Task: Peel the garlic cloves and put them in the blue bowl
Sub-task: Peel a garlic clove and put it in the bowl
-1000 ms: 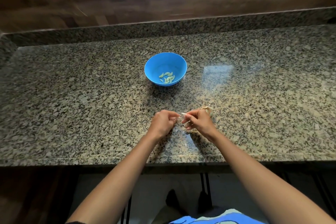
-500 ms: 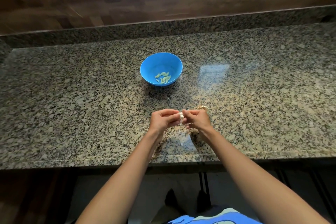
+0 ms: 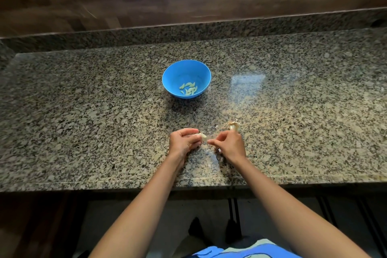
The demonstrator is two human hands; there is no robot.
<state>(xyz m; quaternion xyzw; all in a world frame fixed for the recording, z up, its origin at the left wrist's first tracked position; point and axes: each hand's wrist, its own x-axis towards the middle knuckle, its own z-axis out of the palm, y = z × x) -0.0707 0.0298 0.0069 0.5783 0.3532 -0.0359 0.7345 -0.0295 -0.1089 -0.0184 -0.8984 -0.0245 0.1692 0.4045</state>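
Over speckled granite (image 3: 83, 121), left hand (image 3: 183, 142) pinches papery clove (image 3: 202, 136).

Single head-worn wide-angle view, looking forward and down, near the granite counter (image 3: 104, 123)

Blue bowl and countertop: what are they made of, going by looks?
Blue bowl: probably plastic, given the uniform saturated colour, thin rim and soft sheen; glazed ceramic is not ruled out.
Countertop: looks like polished granite, with speckled black, grey and tan grain and a mirror-like window reflection.
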